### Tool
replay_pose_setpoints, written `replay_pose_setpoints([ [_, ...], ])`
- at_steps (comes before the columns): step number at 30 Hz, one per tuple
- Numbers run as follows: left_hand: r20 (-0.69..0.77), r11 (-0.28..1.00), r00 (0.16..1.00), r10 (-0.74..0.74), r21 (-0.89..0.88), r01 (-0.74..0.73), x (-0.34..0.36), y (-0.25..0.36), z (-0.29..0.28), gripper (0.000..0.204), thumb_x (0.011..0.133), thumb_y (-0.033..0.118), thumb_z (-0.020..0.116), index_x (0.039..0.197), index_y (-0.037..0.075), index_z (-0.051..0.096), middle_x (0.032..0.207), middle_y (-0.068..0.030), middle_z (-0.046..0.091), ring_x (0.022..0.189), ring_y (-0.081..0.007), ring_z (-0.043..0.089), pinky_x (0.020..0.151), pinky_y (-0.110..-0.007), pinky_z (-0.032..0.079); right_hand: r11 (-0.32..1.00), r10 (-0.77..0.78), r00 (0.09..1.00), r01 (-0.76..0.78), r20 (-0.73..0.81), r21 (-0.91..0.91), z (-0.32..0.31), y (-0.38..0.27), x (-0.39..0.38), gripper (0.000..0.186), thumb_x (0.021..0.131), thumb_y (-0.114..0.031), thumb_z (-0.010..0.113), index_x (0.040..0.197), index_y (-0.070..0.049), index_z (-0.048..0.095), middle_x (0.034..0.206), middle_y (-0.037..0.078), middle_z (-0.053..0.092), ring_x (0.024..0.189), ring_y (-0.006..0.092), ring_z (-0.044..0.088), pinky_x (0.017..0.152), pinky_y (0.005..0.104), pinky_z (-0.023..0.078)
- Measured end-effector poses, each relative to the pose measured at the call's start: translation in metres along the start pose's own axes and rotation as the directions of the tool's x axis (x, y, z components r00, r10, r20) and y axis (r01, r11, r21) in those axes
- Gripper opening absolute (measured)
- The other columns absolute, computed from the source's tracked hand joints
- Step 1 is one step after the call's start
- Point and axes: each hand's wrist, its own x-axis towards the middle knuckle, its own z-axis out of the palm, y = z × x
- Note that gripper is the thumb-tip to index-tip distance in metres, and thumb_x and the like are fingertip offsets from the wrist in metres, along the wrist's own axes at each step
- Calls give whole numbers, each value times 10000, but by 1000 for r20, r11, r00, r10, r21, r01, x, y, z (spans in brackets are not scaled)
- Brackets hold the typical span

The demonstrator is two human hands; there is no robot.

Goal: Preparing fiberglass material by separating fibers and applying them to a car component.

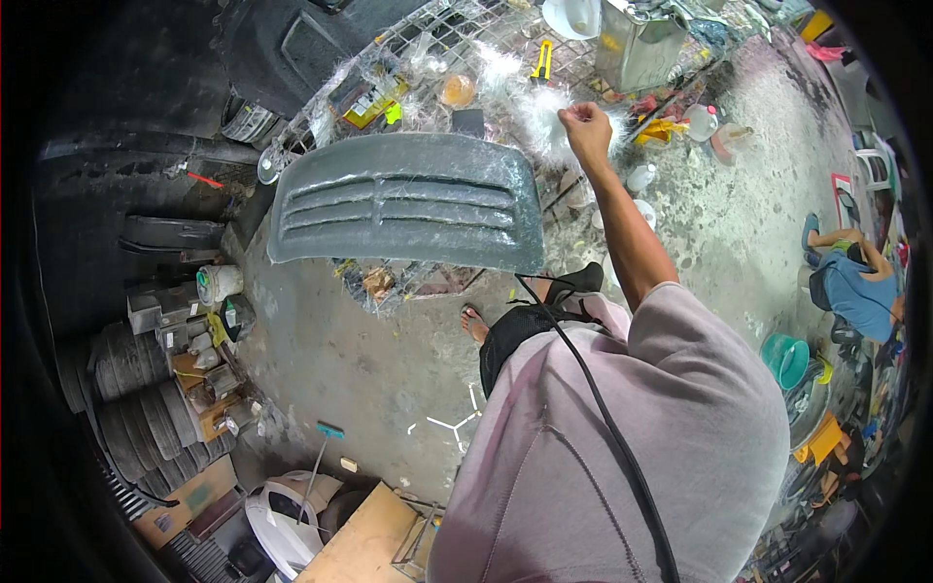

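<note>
Probably mid-gather

We had our right hand (pixel 581 124) at the white fibre (pixel 536 121), fingers bent; whether they gripped strands, we could not tell. Our left hand was out of view. The step looked like gathering; the next move seemed to call for a gentle lift. The fibre lay on a mesh table (pixel 501 24), past the grey panel (pixel 408 219). Around us: stained floor (pixel 340 360), stacked tyres (pixel 155 420), a person in blue (pixel 860 291).

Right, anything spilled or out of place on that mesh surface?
Yes: loose, wispy white fibres lie in untidy tufts over part of the grey wire-mesh surface, some beside the right hand, scattered rather than gathered.
</note>
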Motion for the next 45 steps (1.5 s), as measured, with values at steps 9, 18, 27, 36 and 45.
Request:
replay_pose_setpoints([
  [9, 401, 893, 801, 445, -270, -361, -48, 232, 174, 539, 1040, 343, 517, 1416, -33, 429, 1431, -182, 504, 1354, -295, 473, 1164, -413, 355, 883, -8, 988, -66, 155, 465, -70, -82, -65, 126, 856, -104, 771, 918, -46, 678, 853, -14, 647, 770, 67, 547, 713, 220, 430],
  [18, 777, 787, 133, 616, -615, -49, -153, 375, 334, 856, 905, 687, 507, 1459, 44, 400, 1422, -111, 524, 1292, -258, 516, 1083, -434, 408, 851, -159, 690, -267, 706, 453, -11, -146, -203, 110, 878, -83, 751, 915, -49, 653, 876, -6, 669, 783, 61, 592, 680, 231, 484],
  [27, 582, 710, 602, 546, -703, 36, -126, 369, 275, 405, 1005, 268, 533, 1318, 11, 534, 1290, -127, 612, 1212, -287, 572, 1062, -454, 423, 972, -146, 694, -30, 705, 231, 12, -114, -277, 668, 816, -340, 828, 1309, -20, 509, 1288, 152, 581, 1150, 246, 587, 946, 340, 473],
  [36, 587, 713, 561, 584, -701, -7, -97, 366, 180, 445, 1015, 293, 525, 1362, 16, 499, 1336, -120, 584, 1268, -288, 521, 1085, -438, 391, 947, 81, 268, -322, 960, 10, 54, -119, -360, 328, 953, -280, 687, 1083, 21, 666, 947, 19, 682, 855, 87, 591, 786, 271, 480],
  [45, 788, 803, 407, 462, -567, 185, -14, 364, 162, 390, 1020, 313, 458, 1243, 9, 556, 1221, -190, 639, 1062, -330, 640, 955, -498, 493, 973, 40, 486, -218, 873, 77, 69, -101, -450, 219, 967, -207, 641, 928, 6, 671, 789, 30, 673, 755, 102, 595, 710, 302, 477],
])
